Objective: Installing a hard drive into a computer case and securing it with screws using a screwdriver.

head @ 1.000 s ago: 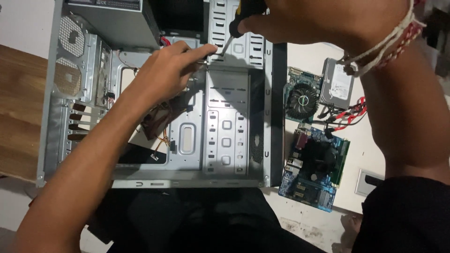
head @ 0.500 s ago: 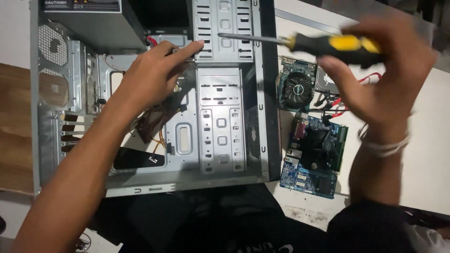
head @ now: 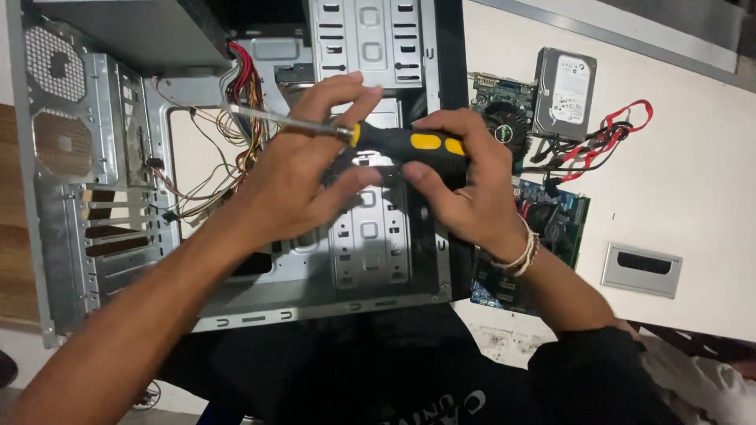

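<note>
An open metal computer case lies on its side in front of me, with loose coloured wires inside. Over its drive bays my right hand grips the black and yellow handle of a screwdriver, held level with the shaft pointing left. My left hand sits beside it, fingertips pinching the shaft where it meets the handle. The shaft's tip ends near the wires.
To the right of the case, on the white surface, lie a hard drive, a green graphics card with a fan, red cables, a blue motherboard and a grey bay cover. A wooden surface borders the left.
My right hand brought the screwdriver down and left over the case. My left hand left the drive cage and took hold of the shaft by the handle. The view shifted.
</note>
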